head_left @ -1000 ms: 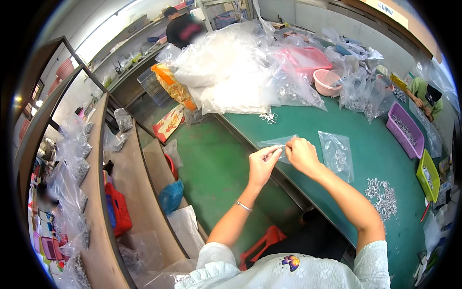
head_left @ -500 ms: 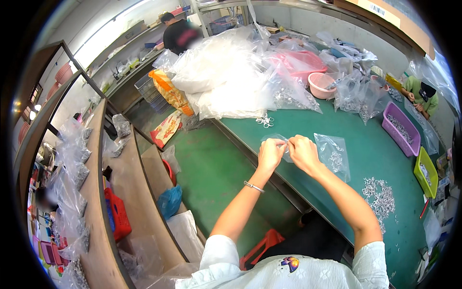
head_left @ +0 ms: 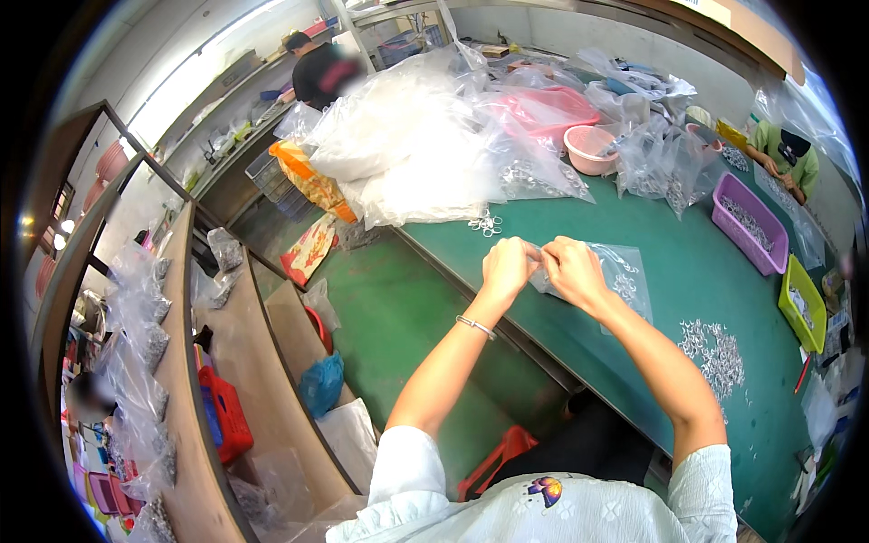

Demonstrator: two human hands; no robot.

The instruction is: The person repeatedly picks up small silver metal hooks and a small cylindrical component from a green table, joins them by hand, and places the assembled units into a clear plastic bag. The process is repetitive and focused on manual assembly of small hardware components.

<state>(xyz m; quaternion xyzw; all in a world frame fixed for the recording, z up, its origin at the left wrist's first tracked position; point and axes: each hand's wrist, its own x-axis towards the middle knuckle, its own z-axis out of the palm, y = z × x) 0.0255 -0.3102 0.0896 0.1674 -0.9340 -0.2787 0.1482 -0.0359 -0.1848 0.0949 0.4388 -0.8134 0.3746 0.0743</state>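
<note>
Over the green table [head_left: 652, 217] my left hand [head_left: 507, 270] and my right hand [head_left: 577, 271] are close together, fingers closed. Both pinch a small clear plastic bag [head_left: 543, 283], mostly hidden by the hands; its contents cannot be made out. Just right of my right hand lies another clear bag [head_left: 641, 291] with small silvery metal pieces inside. A loose pile of similar pieces [head_left: 712, 356] is spread farther right, by my right forearm. Beyond my left hand sits a small cluster of silvery rings [head_left: 486, 223].
Large clear bags [head_left: 407, 145] heap up at the far side. A pink bowl [head_left: 591, 150], purple basket [head_left: 749, 224] and green basket [head_left: 801, 306] stand right of them. A co-worker [head_left: 784, 158] sits far right. Wooden shelves [head_left: 258, 362] run along my left; a red stool [head_left: 498, 460] is below.
The view has shifted slightly. My fingers still pinch the bag, but its part beyond my left hand no longer shows. My right hand now covers some of the neighbouring bag's left side.
</note>
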